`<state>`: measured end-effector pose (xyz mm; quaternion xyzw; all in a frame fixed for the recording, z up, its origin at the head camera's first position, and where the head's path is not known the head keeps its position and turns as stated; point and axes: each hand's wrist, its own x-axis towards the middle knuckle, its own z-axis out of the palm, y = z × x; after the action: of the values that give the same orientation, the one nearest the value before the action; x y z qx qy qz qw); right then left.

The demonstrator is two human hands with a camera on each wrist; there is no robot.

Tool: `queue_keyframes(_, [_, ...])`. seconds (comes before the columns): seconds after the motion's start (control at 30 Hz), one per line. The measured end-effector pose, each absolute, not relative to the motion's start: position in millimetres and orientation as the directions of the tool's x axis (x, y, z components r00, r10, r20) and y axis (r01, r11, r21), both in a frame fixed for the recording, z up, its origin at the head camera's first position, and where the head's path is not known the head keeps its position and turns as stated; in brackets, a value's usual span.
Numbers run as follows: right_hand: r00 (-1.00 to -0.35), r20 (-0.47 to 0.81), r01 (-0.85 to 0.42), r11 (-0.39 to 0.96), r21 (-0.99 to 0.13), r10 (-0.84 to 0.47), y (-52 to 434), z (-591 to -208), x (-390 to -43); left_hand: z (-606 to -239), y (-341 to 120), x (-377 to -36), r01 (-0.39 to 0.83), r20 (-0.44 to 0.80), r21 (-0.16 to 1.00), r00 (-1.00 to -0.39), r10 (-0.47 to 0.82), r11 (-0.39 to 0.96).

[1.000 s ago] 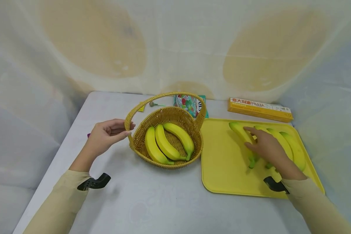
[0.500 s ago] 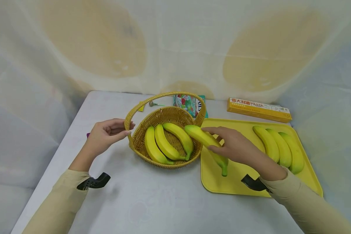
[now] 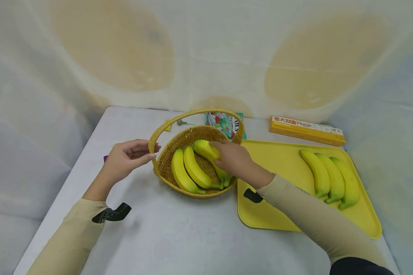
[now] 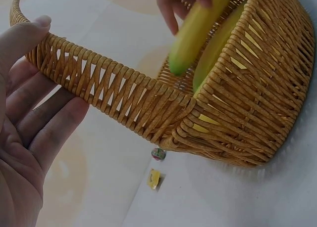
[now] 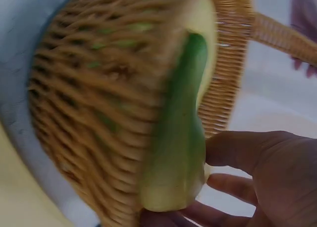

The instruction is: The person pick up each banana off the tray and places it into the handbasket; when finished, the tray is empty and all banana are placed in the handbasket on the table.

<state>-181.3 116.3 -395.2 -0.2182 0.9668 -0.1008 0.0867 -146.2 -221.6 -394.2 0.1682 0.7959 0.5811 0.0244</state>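
My right hand (image 3: 234, 159) grasps a banana (image 3: 204, 148) in the wicker basket (image 3: 197, 195), beside other bananas (image 3: 194, 168); my left hand (image 3: 125, 156) pinches the basket's handle (image 3: 192, 112).

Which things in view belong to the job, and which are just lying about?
Part of the job, it seems:
wicker basket, handle in the left hand
banana held in the right hand
other bananas in the basket
yellow tray with three bananas

Just lying about:
pasta box
green pouch
small yellow item
purple thing, mostly hidden
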Motion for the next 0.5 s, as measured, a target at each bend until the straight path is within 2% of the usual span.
queue_keyframes(0.2, [-0.904, -0.075, -0.408, 0.902, -0.140, -0.420, 108, -408, -188, -394, -221, -147, 0.233, 0.150, 0.933, -0.945, 0.291, 0.276])
queue_keyframes(0.5, [-0.899, -0.016, -0.435, 0.896, -0.092, -0.438, 112, -405, -178, -394, -221, -148, 0.225, 0.143, 0.932, -0.948, 0.284, 0.284])
